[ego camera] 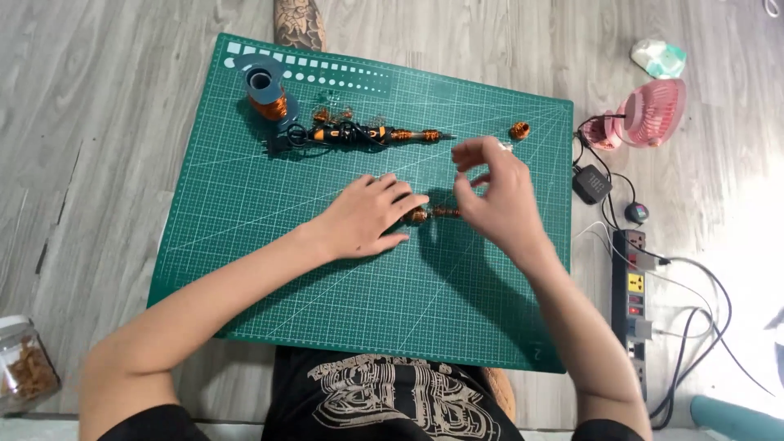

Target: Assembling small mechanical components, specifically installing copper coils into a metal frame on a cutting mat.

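Note:
My left hand (367,216) lies on the green cutting mat (245,245), fingers closed on the end of a small copper-wire-wound piece (433,214) that rests on the mat. My right hand (494,192) hovers just right of that piece, fingers apart and curled; whether it pinches a thin wire I cannot tell. Farther back on the mat lie a black and orange tool (351,135) with a copper-wound tip, a blue spool of copper wire (265,90), and a small copper coil (520,130).
The mat sits on a grey wood floor. To the right are a pink fan (649,114), a black adapter (590,184), a power strip (633,302) with cables, and a pale packet (659,57). A glass jar (24,367) stands at bottom left.

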